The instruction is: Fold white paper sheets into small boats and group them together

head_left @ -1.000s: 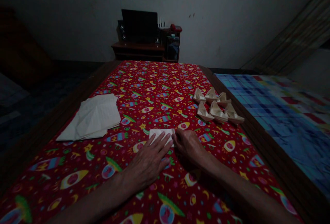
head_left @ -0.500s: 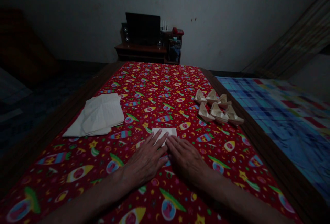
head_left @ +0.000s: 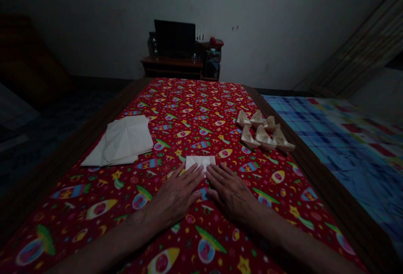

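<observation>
A small folded white paper lies on the red patterned tablecloth. My left hand lies flat with fingers stretched out, fingertips on the paper's near left edge. My right hand also lies flat and open, its fingertips at the paper's near right edge. Both hands press down side by side and hold nothing. To the left sits a stack of white paper sheets. At the right are several folded paper boats.
The table has a dark wooden edge. A blue checkered surface lies to the right. Against the far wall stands a low wooden cabinet with a dark screen. The room is dim.
My right hand went from a curled pinch at the paper's right end to lying flat. Both hands slid a little nearer to me, uncovering more of the paper.
</observation>
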### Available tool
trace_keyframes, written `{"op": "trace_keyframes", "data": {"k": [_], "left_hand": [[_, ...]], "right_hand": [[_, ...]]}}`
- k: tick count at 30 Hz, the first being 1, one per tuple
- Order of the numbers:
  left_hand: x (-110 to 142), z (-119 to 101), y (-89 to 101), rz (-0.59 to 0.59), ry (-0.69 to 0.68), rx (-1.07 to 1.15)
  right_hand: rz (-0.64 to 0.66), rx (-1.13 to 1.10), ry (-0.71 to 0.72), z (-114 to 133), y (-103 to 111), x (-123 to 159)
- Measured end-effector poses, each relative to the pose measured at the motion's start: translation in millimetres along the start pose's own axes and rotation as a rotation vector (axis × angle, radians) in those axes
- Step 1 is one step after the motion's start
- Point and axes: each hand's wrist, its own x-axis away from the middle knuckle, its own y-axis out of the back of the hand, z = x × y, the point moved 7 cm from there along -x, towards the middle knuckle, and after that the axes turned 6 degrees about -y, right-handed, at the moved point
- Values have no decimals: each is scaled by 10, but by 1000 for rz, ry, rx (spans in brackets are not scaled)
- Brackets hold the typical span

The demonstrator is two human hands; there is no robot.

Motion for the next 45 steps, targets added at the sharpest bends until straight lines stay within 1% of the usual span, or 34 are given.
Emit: {"op": "trace_keyframes", "data": {"k": [4,7,9,11,13,15,18,21,24,26,28,29,30,31,32,34,37,38,39,41,43,45], "left_hand": [[127,115,30,-11,32,-19],[165,178,75,-19,62,-12],[122,205,113,-53,87,23],[58,227,155,-115,97,70],[8,256,178,-166,96,110],[-11,297,180,-194,104,135],[-2,345,178,-214,115,159],[5,359,189,-224,120,186],[-2,353,199,-226,121,207],[-5,347,195,-227,119,222],[-3,341,191,-235,116,232],[-2,338,197,-246,116,233],[-3,342,213,-264,123,227],[-7,350,243,-291,139,215],[-18,360,286,-323,157,197],[-66,377,409,-392,189,147],[-201,353,608,-456,166,62],[-247,333,654,-461,145,32],[-283,307,686,-464,117,2],[-310,251,695,-455,66,-50],[-273,197,636,-425,29,-80],[-200,151,517,-349,-5,-62]], "right_hand": [[-74,-17,-3,-83,24,41],[-129,-23,-61,-181,30,9],[-144,-2,-171,-270,44,-62],[-145,12,-310,-363,72,-135],[-128,-23,-392,-415,84,-186],[-107,-102,-417,-435,62,-211],[-117,-274,-453,-480,-20,-199],[-147,-477,-477,-522,-128,-190],[-211,-717,-545,-581,-207,-180],[-199,-823,-566,-574,-252,-171],[-126,-809,-530,-506,-266,-167],[-97,-762,-499,-465,-247,-166],[-94,-699,-466,-431,-202,-167],[-126,-629,-428,-405,-124,-176],[-185,-553,-388,-384,-20,-192],[-334,-396,-279,-334,228,-246],[-524,-133,-124,-236,543,-323],[-552,-44,-68,-184,596,-339],[-550,32,-24,-133,611,-349],[-510,138,49,-28,565,-332],[-462,180,98,71,467,-273],[-385,181,129,150,343,-212]]}}
